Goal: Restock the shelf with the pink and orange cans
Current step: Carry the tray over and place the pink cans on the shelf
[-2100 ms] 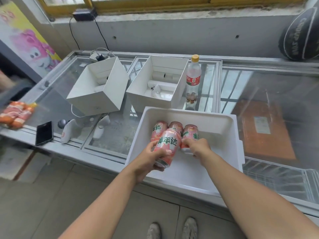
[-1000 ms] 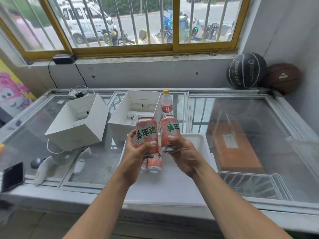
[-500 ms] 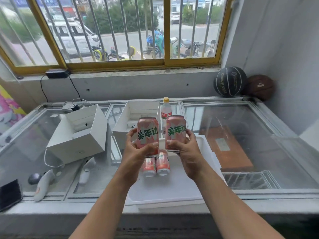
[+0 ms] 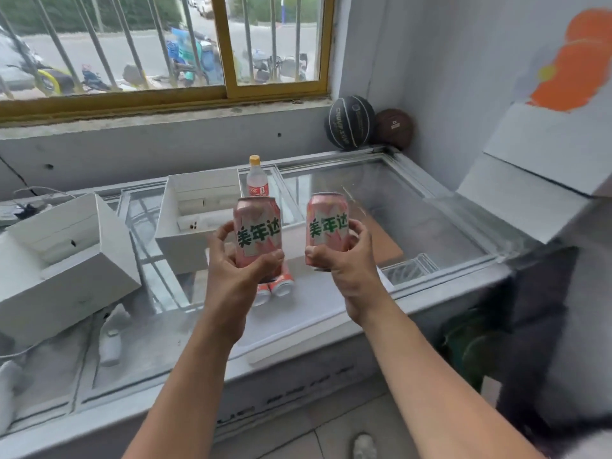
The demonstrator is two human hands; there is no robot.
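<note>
Curling left grip (image 4: 231, 273) round glossy cylindrical left can (image 4: 257, 226); right grip (image 4: 347, 260) round right can (image 4: 328, 223).

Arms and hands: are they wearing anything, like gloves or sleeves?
No. The left arm and right arm are bare, with no sleeves showing. The left hand and right hand have no gloves, and no watch or ring shows.

left can (image 4: 257, 231) & right can (image 4: 328, 223), pink/orange w/ green lettering, upright; 2 more cans (image 4: 277, 285) in tray (image 4: 298, 329)
</note>
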